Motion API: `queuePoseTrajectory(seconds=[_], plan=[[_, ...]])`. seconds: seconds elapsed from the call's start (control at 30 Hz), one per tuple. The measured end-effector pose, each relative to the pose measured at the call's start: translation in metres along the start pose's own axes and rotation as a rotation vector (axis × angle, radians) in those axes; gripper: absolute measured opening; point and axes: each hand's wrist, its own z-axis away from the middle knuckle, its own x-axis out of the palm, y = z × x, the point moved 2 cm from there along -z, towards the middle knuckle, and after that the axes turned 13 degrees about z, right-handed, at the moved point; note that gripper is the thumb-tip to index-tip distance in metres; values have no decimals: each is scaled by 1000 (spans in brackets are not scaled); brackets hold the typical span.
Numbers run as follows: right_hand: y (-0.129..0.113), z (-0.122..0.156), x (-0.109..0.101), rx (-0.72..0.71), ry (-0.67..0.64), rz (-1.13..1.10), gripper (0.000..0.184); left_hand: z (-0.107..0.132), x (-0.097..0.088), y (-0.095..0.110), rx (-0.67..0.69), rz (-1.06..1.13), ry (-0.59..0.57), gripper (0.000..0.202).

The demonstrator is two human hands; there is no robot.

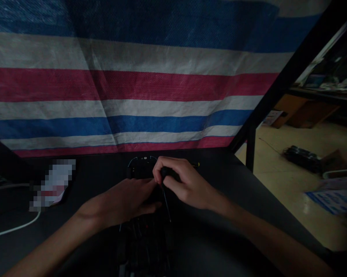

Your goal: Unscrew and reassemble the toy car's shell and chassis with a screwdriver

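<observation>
Both hands meet at the middle of a dark table. My right hand is closed around a small black part with a thin wire hanging from it. My left hand lies against it from the left, fingers curled and pinching at the same spot; what they hold is hidden. Just beyond the fingers sits a dark round device with faint light arcs on top. A black object with wires lies under my wrists, hard to make out in the dim light.
A striped red, white and blue tarp hangs behind the table. A white cable and a pixelated card lie at the left. At the right a black frame post stands by the table edge, with boxes on the floor beyond.
</observation>
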Motion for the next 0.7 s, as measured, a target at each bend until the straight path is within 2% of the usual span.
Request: queuePoseTrajectory(seconds=[0.13,0.27,0.33,0.4,0.5,0.7], plan=[[-7,4,5,-44,84,344,6,0,2,-2,11,-37,7,21],[-3,5,11,15,178,818,30,-2,2,-2,-2,-14,-4,28],[1,3,11,43,188,948,36,-3,2,-2,-16,10,-5,33],[3,1,8,9,147,937,30,-2,1,-2,-26,29,-7,34],[2,-2,0,-76,53,783,12,-1,1,-3,-7,63,1,30],[-6,-2,-11,-168,-26,574,24,-2,1,-2,-5,74,-6,32]])
